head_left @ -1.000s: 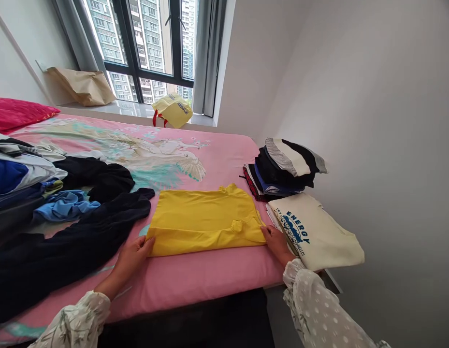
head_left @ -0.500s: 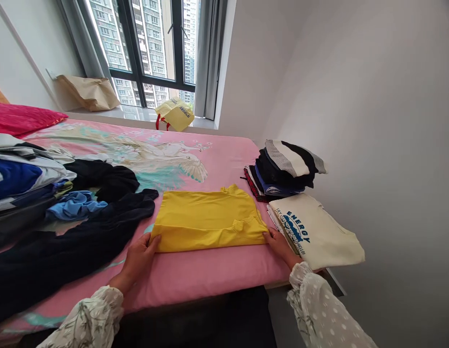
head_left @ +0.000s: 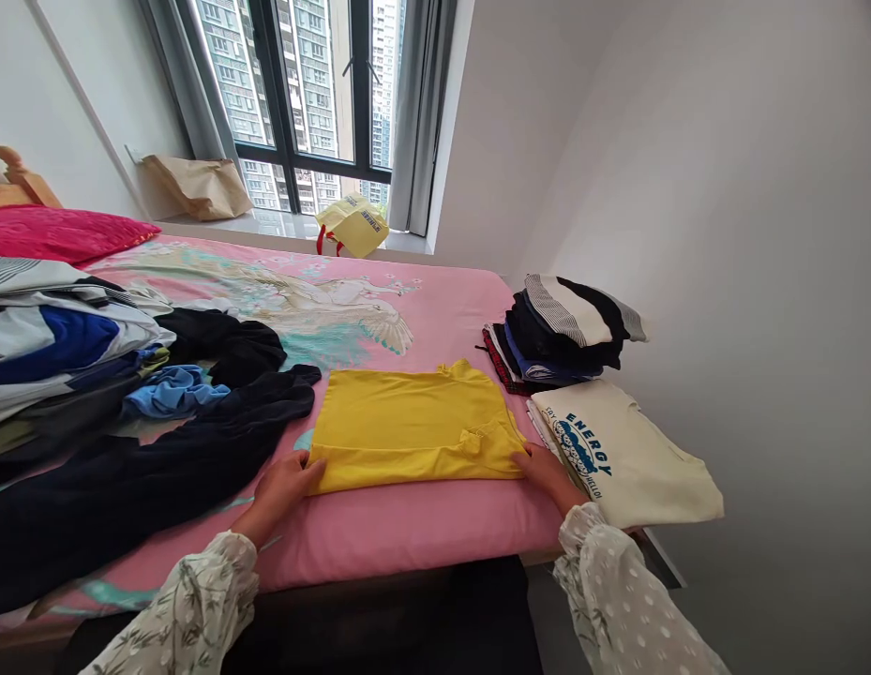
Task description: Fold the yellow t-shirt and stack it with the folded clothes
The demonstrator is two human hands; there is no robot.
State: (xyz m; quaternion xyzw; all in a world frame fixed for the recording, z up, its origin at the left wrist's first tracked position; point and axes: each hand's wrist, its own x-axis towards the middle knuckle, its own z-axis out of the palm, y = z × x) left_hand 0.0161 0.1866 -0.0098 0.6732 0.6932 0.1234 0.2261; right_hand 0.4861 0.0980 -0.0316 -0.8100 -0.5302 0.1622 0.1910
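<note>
A yellow shirt (head_left: 407, 417) lies partly folded on the pink bedsheet (head_left: 442, 530), its near side turned over into a long strip. My left hand (head_left: 284, 486) pinches the near left corner between thumb and fingers. At the near right corner, my right hand (head_left: 548, 473) grips the cloth the same way. The collar lies at the right end of the shirt. Just past my right hand is a folded cream T-shirt (head_left: 646, 459) with blue "ENERGY" print, lying on other folded clothes.
Loose dark clothes (head_left: 160, 487) and a crumpled blue garment (head_left: 174, 391) spread on the left. Behind the cream T-shirt stands a stack of folded clothes (head_left: 565, 328) near the wall. A paper bag (head_left: 202, 187) and a yellow bag (head_left: 354, 225) rest by the window.
The view has shifted slightly, so the scene sits a little further right. Both hands keep hold of the yellow shirt's near corners, and its fold looks much the same.
</note>
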